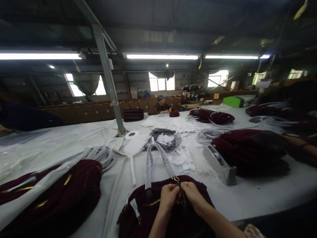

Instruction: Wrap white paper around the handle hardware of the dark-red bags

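A dark maroon bag point(148, 211) with gold zips lies on the white-covered table point(247, 195) right in front of me. Two white straps point(149, 165) run from its top away from me. My left hand point(168, 195) and my right hand point(191, 193) are both closed in a pinch at the bag's top edge, on a small gold metal fitting point(176, 180) where a strap joins. The fingers of the two hands almost touch each other.
More maroon bags lie at the left point(49, 195) and right point(247, 148). A tape dispenser point(219, 163), a white tape roll point(131, 134), a patterned dish of white scraps point(164, 138) and a steel post point(109, 79) stand ahead. A person point(161, 105) sits at the far end.
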`<state>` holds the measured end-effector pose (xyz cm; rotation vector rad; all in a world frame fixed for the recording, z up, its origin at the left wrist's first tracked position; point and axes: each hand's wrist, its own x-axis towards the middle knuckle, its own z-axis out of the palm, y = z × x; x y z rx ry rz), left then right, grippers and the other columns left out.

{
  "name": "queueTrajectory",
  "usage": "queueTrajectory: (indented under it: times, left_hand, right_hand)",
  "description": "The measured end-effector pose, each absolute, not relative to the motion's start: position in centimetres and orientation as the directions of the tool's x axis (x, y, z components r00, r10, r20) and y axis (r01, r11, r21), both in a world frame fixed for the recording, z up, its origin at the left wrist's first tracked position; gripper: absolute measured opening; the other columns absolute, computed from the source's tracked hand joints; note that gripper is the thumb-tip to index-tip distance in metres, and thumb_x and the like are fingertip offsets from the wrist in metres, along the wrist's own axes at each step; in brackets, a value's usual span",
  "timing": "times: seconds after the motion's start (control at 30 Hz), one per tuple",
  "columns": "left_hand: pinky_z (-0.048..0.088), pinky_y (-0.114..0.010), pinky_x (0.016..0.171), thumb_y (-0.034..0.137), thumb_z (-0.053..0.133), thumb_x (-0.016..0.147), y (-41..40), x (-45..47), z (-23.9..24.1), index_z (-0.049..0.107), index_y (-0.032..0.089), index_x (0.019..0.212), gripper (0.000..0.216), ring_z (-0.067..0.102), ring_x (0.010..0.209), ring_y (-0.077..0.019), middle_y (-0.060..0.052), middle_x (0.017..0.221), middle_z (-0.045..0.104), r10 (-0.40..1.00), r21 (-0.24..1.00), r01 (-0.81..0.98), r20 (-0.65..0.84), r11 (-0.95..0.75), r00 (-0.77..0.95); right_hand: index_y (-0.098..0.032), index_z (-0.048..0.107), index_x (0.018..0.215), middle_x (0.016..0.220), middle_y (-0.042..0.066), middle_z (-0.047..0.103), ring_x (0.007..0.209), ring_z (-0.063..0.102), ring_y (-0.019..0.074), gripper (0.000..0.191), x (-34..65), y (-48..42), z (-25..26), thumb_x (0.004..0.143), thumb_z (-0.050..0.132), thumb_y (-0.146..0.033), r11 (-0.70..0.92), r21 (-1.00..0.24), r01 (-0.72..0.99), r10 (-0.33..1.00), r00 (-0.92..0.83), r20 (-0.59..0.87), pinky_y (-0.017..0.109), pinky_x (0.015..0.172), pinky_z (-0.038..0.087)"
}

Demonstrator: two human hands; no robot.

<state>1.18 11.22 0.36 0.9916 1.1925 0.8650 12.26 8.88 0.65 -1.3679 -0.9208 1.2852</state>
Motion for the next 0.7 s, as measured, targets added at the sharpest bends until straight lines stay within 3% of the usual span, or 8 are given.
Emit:
queueTrajectory:
  times: [0.13,0.23,0.33,0.43,0.5,0.6,0.7]
  left_hand:
    - [0.036,-0.017,0.039,0.029,0.059,0.069,11.1,0.9,0.3,0.058,0.011,0.08,0.021,0.053,0.04,-0.0078,-0.001,0.059,0.06,0.887,0.886,-0.108,-0.433,0.452,0.16]
    - [0.037,-0.016,0.042,0.039,0.055,0.074,10.4,0.6,0.6,0.056,0.014,0.088,0.028,0.054,0.043,-0.0073,0.0,0.061,0.059,0.877,0.862,-0.17,-0.454,0.477,0.161]
    - [0.043,-0.022,0.047,0.051,0.061,0.067,8.9,1.1,0.2,0.052,0.017,0.104,0.051,0.058,0.05,-0.0121,-0.003,0.069,0.063,0.894,0.872,-0.215,-0.402,0.44,0.201]
    - [0.045,-0.022,0.05,0.043,0.073,0.057,7.1,1.9,-0.5,0.036,0.017,0.124,0.08,0.059,0.055,-0.0133,-0.004,0.073,0.064,0.927,0.882,-0.3,-0.308,0.362,0.214]
    - [0.042,-0.021,0.044,0.043,0.07,0.06,6.0,2.2,-0.7,0.031,0.015,0.126,0.082,0.054,0.048,-0.0112,-0.001,0.066,0.061,0.918,0.867,-0.319,-0.316,0.382,0.238]
    - [0.04,-0.024,0.038,0.05,0.057,0.068,4.9,1.8,-0.5,0.03,0.014,0.127,0.075,0.049,0.04,-0.0113,-0.001,0.065,0.059,0.873,0.874,-0.212,-0.356,0.437,0.334]
    - [0.048,-0.033,0.054,0.051,0.053,0.07,4.8,0.4,0.2,0.044,0.015,0.123,0.065,0.059,0.056,-0.0198,-0.007,0.072,0.064,0.914,0.962,0.138,-0.268,0.236,0.304]
  right_hand:
    - [-0.011,0.057,0.065,0.054,0.002,0.058,0.045,0.055,0.0113,0.021,12.6,9.4,1.4,0.074,0.059,-0.03,-0.387,-0.898,-0.211,0.915,0.035,-0.402,0.021,0.044,0.042]
    - [-0.011,0.059,0.07,0.057,0.003,0.06,0.048,0.058,0.0118,0.02,12.7,9.8,2.1,0.075,0.061,-0.03,-0.533,-0.79,-0.302,0.84,-0.075,-0.538,0.022,0.049,0.046]
    - [-0.011,0.059,0.07,0.056,0.001,0.059,0.045,0.055,0.0087,0.017,12.8,10.1,2.0,0.076,0.06,-0.027,-0.542,-0.773,-0.33,0.83,-0.068,-0.553,0.019,0.048,0.044]
    - [-0.01,0.059,0.068,0.056,0.002,0.06,0.043,0.053,0.0078,0.014,12.7,10.0,1.7,0.075,0.059,-0.023,-0.533,-0.779,-0.33,0.834,-0.05,-0.549,0.017,0.043,0.039]
    - [-0.011,0.059,0.065,0.055,0.002,0.059,0.044,0.052,0.0084,0.013,12.6,9.8,1.7,0.073,0.06,-0.021,-0.502,-0.806,-0.314,0.857,-0.053,-0.513,0.018,0.042,0.037]
    - [-0.012,0.056,0.058,0.051,0.001,0.057,0.043,0.051,0.0083,0.017,12.7,9.3,1.8,0.07,0.063,-0.023,-0.442,-0.848,-0.293,0.895,-0.088,-0.437,0.019,0.044,0.037]
    - [-0.012,0.059,0.061,0.056,0.001,0.059,0.047,0.052,0.0082,0.016,13.2,9.1,1.6,0.066,0.067,-0.026,-0.453,-0.843,-0.29,0.892,-0.154,-0.426,0.019,0.048,0.039]
